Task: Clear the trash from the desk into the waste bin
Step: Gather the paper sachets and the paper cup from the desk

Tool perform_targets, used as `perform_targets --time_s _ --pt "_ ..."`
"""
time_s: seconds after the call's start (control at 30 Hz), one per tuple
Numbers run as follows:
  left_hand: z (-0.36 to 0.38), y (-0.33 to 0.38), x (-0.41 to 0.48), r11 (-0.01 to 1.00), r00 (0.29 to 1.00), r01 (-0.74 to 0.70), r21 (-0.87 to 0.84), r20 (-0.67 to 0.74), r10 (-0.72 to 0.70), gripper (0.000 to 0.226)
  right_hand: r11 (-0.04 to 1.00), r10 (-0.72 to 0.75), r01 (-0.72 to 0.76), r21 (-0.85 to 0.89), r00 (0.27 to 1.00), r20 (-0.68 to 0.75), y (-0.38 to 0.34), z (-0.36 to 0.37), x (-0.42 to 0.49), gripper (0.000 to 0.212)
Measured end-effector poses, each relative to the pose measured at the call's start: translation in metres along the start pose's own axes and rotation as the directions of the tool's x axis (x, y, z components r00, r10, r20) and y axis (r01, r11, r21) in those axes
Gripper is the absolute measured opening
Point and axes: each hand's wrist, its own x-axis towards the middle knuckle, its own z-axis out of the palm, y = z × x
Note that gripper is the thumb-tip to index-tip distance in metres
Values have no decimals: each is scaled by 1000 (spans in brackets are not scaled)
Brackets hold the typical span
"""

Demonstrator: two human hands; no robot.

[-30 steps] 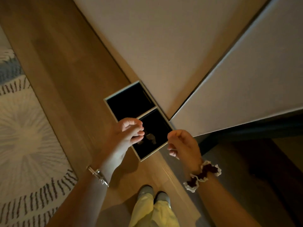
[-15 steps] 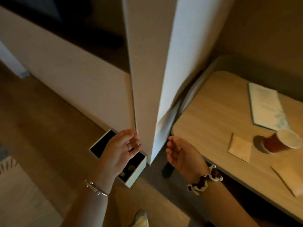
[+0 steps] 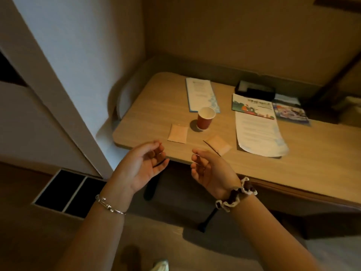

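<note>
Both my hands empty, fingers loosely curled, palms facing: left hand, right hand, at the desk near edge. Red paper cup upright, two flat packets beside it. Waste bin on floor, left.

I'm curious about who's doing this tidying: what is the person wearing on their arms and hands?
Both forearms are bare, with no sleeves or gloves. The left hand has a thin silver bangle on its wrist. The right hand has a dark scrunchie with a pale frilly edge on its wrist.
</note>
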Motion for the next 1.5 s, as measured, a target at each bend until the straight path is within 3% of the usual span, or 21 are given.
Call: perform_targets --time_s 0.3,0.53,0.8,0.93,1.0,1.07,1.1,1.17,1.2,1.23,1.37,1.5 --pt "48 -30 37 933 981 193 304 -40 -190 10 988 3 46 151 951 -310 -4 -65 -29 4" --pt "67 -38 73 922 971 241 303 -83 -226 10 972 38 46 229 936 -349 -6 -92 -16 5" --pt "91 -40 139 926 972 226 301 -136 -193 10 979 42 42 200 916 -398 -46 -132 43 5" --pt "94 -39 176 922 959 248 296 -207 -192 11 1000 10 -8 7 917 -399 -67 -148 86 4" --pt "86 -35 195 924 949 255 285 -257 -182 11 981 -36 -44 -190 917 -398 -74 -154 111 4" --pt "76 -31 209 896 940 248 367 -317 -130 10 890 -136 -58 -452 913 -385 -75 -159 133 8" --pt "68 -31 216 830 939 240 503 -338 -67 10 805 -180 -77 -588 913 -367 -74 -163 145 14" --pt "51 -32 228 506 950 184 843 -285 129 18 622 -230 -127 -773 913 -335 -68 -171 167 27" --pt "44 -32 234 335 953 141 932 -219 209 25 544 -237 -159 -824 913 -333 -66 -174 176 33" --pt "37 -31 240 227 951 108 968 -167 261 31 475 -241 -192 -859 910 -337 -64 -176 184 39" --pt "17 -29 259 95 942 126 987 -149 301 45 229 -270 -290 -929 898 -347 -61 -172 205 59" --pt "7 -31 268 -21 928 224 974 -207 309 57 91 -262 -365 -927 889 -376 -59 -168 214 71"
